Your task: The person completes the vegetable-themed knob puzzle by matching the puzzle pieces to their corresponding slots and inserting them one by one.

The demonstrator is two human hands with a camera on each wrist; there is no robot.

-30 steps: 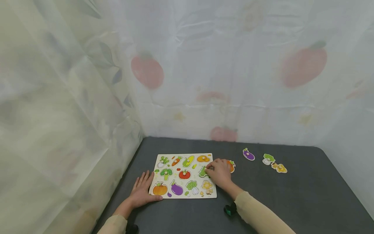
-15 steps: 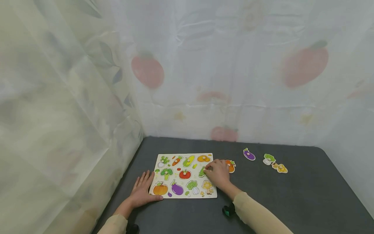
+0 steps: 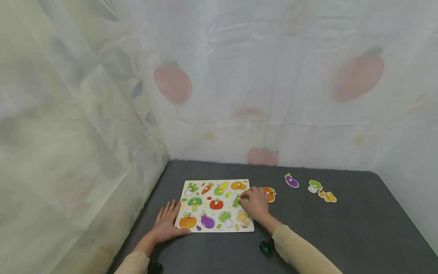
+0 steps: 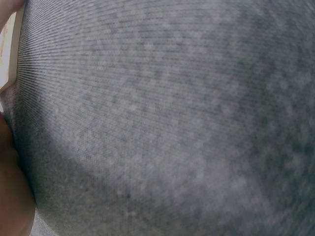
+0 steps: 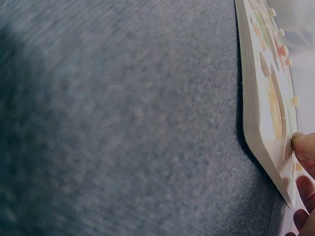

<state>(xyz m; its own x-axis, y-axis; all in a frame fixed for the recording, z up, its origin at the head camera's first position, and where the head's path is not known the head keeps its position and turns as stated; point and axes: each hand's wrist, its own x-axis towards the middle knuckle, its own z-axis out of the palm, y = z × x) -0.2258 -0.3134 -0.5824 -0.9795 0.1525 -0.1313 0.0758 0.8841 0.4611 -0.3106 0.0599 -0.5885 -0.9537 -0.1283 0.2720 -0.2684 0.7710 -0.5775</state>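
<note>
A white knob-puzzle board [image 3: 219, 230] printed with vegetables lies on the dark table. My left hand [image 3: 165, 224] rests at its left edge, fingers spread, thumb along the front corner. At the board's right side, my right hand [image 3: 256, 203] pinches a green vegetable puzzle piece [image 3: 236, 201] over the middle row; the fingers partly hide it. Knobbed pieces such as the tomato [image 3: 216, 204] and broccoli [image 3: 195, 203] sit on the board. In the right wrist view, fingertips [image 5: 301, 142] meet above the board's surface near a knob [image 5: 298, 167].
A pumpkin piece [image 3: 269, 194] lies just right of my right hand. Farther right are an eggplant piece [image 3: 291, 180], a cabbage piece [image 3: 315, 186] and a mushroom piece [image 3: 327, 196]. Printed curtains [image 3: 219, 95] stand behind and to the left of the table [image 3: 325, 236].
My right hand has shifted slightly left with the green piece, then stays nearly still. The left hand has not moved.
</note>
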